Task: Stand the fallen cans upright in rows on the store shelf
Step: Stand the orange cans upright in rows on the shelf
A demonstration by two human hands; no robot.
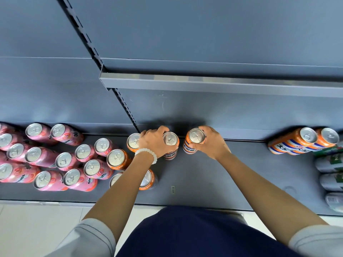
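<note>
My left hand (155, 140) grips an upright orange can (171, 140) near the back of the grey shelf (241, 175). My right hand (209, 142) grips a second orange can (194, 139) just to its right, also upright. Further orange cans stand left of my left wrist: one at the back (133, 141), one in the middle (117, 158) and one nearer the front (148, 179), partly hidden by my forearm. Several pink cans (64, 160) stand in rows on the left. Two orange cans (306, 139) stand at the far right.
Silver-green cans (332, 179) stand along the right edge of the shelf. An upper shelf lip (204, 84) overhangs the back. A slotted upright post (128, 110) divides the back panels. Bare shelf surface lies between my right forearm and the right-hand cans.
</note>
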